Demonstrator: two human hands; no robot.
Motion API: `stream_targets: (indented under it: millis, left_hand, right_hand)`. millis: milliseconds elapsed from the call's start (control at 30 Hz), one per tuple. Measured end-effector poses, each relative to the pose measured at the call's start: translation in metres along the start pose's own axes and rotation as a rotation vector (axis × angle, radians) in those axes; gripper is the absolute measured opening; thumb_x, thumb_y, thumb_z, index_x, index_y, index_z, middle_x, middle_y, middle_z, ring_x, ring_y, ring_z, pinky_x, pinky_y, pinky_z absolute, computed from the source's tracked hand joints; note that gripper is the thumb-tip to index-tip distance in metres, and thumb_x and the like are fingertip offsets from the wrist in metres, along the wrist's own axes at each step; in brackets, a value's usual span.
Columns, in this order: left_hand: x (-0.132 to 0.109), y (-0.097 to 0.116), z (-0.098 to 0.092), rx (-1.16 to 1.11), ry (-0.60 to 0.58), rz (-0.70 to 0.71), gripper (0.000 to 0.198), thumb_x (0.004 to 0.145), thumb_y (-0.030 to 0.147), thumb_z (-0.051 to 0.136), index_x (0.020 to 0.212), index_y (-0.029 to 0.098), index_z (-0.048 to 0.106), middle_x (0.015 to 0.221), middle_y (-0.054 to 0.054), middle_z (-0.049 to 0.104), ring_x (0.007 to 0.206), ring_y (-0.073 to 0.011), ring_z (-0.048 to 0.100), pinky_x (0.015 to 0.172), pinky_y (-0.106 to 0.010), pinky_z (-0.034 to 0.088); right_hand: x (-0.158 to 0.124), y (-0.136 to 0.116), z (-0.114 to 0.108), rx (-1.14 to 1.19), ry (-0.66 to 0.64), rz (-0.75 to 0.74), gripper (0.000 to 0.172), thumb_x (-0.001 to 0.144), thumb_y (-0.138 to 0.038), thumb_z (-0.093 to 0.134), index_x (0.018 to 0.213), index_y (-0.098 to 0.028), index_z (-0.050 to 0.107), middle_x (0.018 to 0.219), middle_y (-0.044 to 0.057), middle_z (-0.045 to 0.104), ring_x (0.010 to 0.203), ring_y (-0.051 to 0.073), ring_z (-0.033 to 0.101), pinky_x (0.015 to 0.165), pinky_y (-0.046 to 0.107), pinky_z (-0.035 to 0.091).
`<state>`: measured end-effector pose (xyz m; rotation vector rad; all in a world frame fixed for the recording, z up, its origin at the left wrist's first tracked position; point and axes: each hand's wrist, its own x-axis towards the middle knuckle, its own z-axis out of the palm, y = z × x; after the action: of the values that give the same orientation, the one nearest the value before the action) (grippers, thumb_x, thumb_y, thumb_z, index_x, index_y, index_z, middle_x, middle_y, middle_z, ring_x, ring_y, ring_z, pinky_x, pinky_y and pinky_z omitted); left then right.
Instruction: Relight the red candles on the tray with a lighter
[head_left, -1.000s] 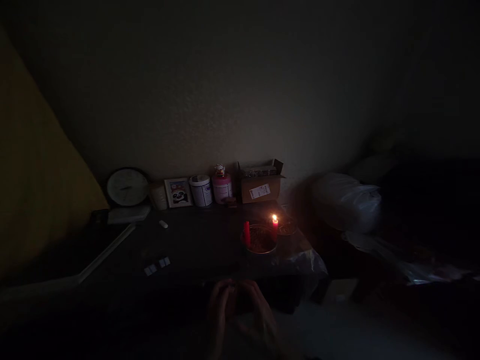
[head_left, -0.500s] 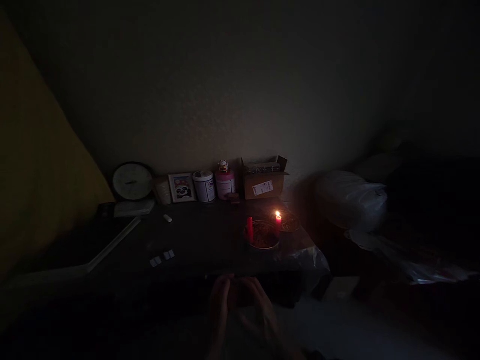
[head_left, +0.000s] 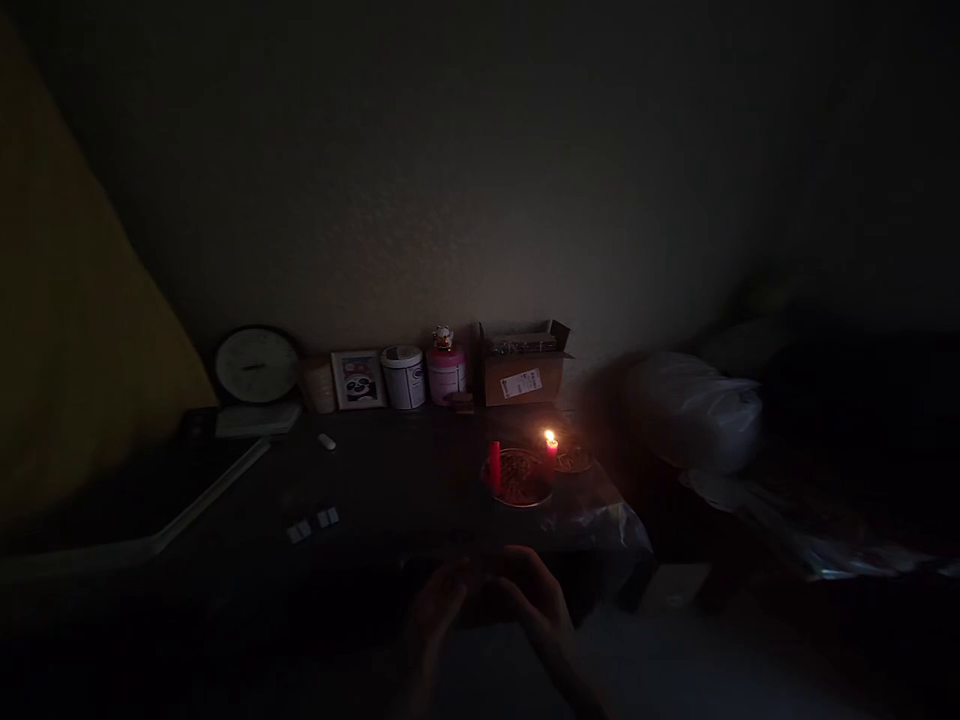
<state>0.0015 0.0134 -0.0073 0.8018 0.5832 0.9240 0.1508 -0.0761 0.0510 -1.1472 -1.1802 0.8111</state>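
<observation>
In the head view, your left hand point(head_left: 439, 603) and right hand point(head_left: 546, 603) face each other at the near edge of the table point(head_left: 405, 480), fingers curled. Your right thumb stands apart from the fingers above it. Darkness hides the left hand's opening and whether either hand grips anything. Beyond them sits the round dish point(head_left: 519, 505), with a red candle point(head_left: 495, 468) upright at its left side and a lit candle point(head_left: 551, 460) at its right.

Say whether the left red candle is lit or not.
Unlit: no flame tops the left candle, while the right candle bears a bright flame.
</observation>
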Motion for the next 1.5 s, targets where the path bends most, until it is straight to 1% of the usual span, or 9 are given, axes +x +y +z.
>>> stream_targets:
  millis: [133,300,533,667,800,1000,1233,1367,1500]
  left_hand:
    - [-0.003,0.0,-0.006,-0.046,-0.088,-0.082,0.045,0.062,0.046,0.078,0.095,0.018,0.069,0.116,-0.012,0.065,0.128,-0.0313,0.04,0.11,-0.042,0.031]
    - [-0.01,-0.001,-0.011,0.014,-0.139,-0.102,0.047,0.066,0.049,0.076,0.097,0.015,0.069,0.124,-0.011,0.06,0.138,-0.0203,0.016,0.116,-0.026,0.006]
    - [0.005,-0.001,0.0,-0.014,-0.025,-0.108,0.031,0.084,0.041,0.062,0.102,0.015,0.065,0.11,-0.011,0.066,0.112,-0.0262,0.056,0.102,-0.047,0.039]
    - [0.019,-0.004,0.003,0.006,0.037,-0.103,0.028,0.09,0.038,0.055,0.106,0.016,0.061,0.111,-0.009,0.062,0.099,-0.0227,0.06,0.089,-0.046,0.048]
    - [0.011,-0.007,0.008,0.046,0.048,-0.041,0.029,0.09,0.037,0.056,0.108,0.016,0.06,0.109,-0.01,0.062,0.095,-0.0221,0.061,0.085,-0.043,0.05]
    - [-0.011,-0.005,0.013,0.128,0.003,0.06,0.031,0.085,0.037,0.063,0.108,0.016,0.062,0.113,-0.01,0.063,0.104,-0.0247,0.059,0.093,-0.047,0.046]
    - [0.008,-0.009,0.004,0.15,0.041,0.06,0.039,0.058,0.049,0.081,0.082,0.021,0.071,0.093,-0.011,0.071,0.1,-0.0364,0.061,0.092,-0.046,0.048]
    - [0.005,-0.011,0.008,0.087,0.036,0.071,0.044,0.065,0.052,0.075,0.092,0.019,0.067,0.096,-0.01,0.07,0.099,-0.0309,0.062,0.092,-0.05,0.047]
    - [-0.011,-0.003,0.01,0.04,0.039,0.085,0.042,0.071,0.052,0.069,0.096,0.018,0.065,0.105,-0.011,0.067,0.111,-0.0301,0.057,0.098,-0.053,0.043]
  right_hand:
    - [0.003,0.008,-0.002,-0.014,0.097,0.034,0.031,0.082,-0.046,0.059,0.089,-0.017,0.066,0.088,0.007,0.069,0.084,0.02,0.064,0.075,0.028,0.051]
    - [0.006,0.011,-0.001,-0.042,0.131,0.013,0.032,0.08,-0.048,0.061,0.086,-0.017,0.069,0.089,0.007,0.07,0.087,0.021,0.065,0.079,0.028,0.051]
    - [0.002,0.02,0.0,-0.115,0.172,-0.098,0.023,0.086,-0.041,0.057,0.085,-0.02,0.067,0.085,0.003,0.065,0.079,0.015,0.062,0.071,0.02,0.05]
    - [-0.001,0.022,0.003,-0.13,0.153,-0.11,0.023,0.088,-0.04,0.053,0.086,-0.021,0.066,0.085,0.003,0.065,0.078,0.015,0.062,0.071,0.02,0.051]
    - [-0.003,0.017,0.005,-0.113,0.146,-0.018,0.024,0.087,-0.041,0.055,0.092,-0.02,0.065,0.083,0.003,0.067,0.075,0.015,0.064,0.066,0.02,0.051]
    - [-0.003,0.022,0.005,-0.187,0.127,-0.057,0.028,0.089,-0.043,0.052,0.087,-0.018,0.064,0.081,0.004,0.065,0.074,0.014,0.061,0.066,0.02,0.05]
    - [-0.001,0.037,0.005,-0.244,0.124,-0.089,0.031,0.089,-0.047,0.048,0.085,-0.02,0.064,0.079,0.004,0.065,0.072,0.016,0.062,0.064,0.021,0.051]
    - [0.001,0.028,0.003,-0.254,0.133,-0.127,0.032,0.091,-0.046,0.045,0.088,-0.023,0.066,0.082,0.003,0.068,0.074,0.016,0.065,0.065,0.021,0.052]
    - [0.0,-0.004,0.006,-0.194,0.174,-0.177,0.03,0.093,-0.041,0.042,0.088,-0.022,0.065,0.083,0.004,0.069,0.075,0.015,0.066,0.065,0.02,0.054]
